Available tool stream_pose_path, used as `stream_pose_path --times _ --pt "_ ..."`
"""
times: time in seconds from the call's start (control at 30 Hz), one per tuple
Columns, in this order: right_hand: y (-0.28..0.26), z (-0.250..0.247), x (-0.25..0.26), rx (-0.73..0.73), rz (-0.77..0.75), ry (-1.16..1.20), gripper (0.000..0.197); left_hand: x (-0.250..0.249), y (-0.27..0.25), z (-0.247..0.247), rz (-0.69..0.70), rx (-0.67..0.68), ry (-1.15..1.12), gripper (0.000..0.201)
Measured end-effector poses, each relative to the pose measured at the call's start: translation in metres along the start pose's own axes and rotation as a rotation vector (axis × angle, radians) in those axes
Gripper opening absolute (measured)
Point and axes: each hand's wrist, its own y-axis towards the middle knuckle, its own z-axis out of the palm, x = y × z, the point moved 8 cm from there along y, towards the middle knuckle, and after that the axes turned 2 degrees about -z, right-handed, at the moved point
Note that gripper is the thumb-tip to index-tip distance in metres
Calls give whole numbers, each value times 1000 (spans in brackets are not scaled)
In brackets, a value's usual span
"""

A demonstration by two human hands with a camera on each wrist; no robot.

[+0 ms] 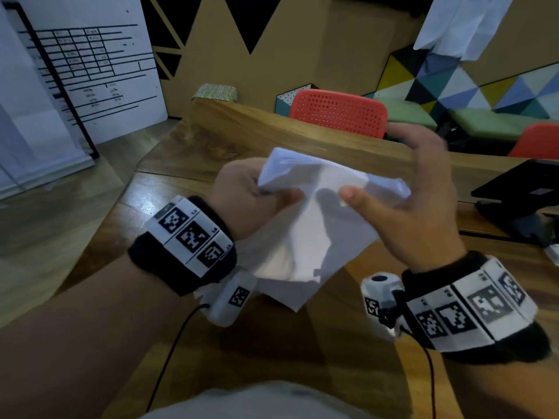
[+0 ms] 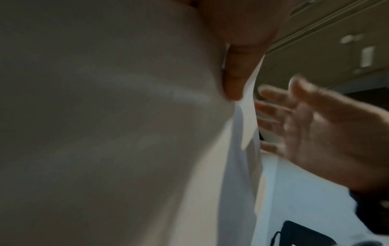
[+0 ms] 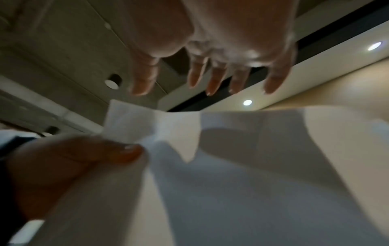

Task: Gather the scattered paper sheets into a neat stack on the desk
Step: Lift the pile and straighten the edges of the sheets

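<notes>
A bunch of white paper sheets (image 1: 311,219) hangs above the wooden desk (image 1: 242,137), bent and uneven at the top. My left hand (image 1: 251,189) pinches the sheets at their upper left corner, thumb on the near face. In the left wrist view the sheets (image 2: 105,133) fill the frame with my thumb (image 2: 233,73) pressed on them. My right hand (image 1: 417,189) is spread open just right of the sheets, thumb over their right edge, fingers straight. The right wrist view shows those spread fingers (image 3: 212,79) clear above the sheets (image 3: 242,166) and the left thumb (image 3: 84,154) pinching them.
A black device on a stand (image 1: 520,192) sits at the desk's right. Red mesh chairs (image 1: 338,111) stand behind the desk. A white board with a printed table (image 1: 78,65) leans at the left. Cables run from both wrist cameras.
</notes>
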Motion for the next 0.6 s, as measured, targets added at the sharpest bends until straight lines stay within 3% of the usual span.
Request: stream_pose_path --times 0.03,0.1,0.17,0.2,0.27,0.33,0.4,0.5,0.6 --pt "3 10 15 87 -94 41 60 -14 1 7 107 78 61 19" --pt "5 29 31 202 -134 156 39 -29 1 21 267 218 119 27" --pt "4 38 33 203 -94 233 13 -28 0 28 321 292 150 24" --pt "4 37 30 181 -59 262 12 -24 -2 31 320 308 161 24" --pt "3 28 16 117 75 391 17 -3 -2 29 211 337 267 29" --pt "1 10 -9 8 211 542 21 41 -3 18 -31 439 511 35" --pt "-4 -9 -37 -91 326 597 20 84 -10 -6 -284 492 556 30" --pt "-17 -14 -70 -146 479 652 17 110 -15 -32 -450 348 258 10" --pt "-31 -1 -90 -184 616 692 14 126 -17 -41 -539 148 -179 34"
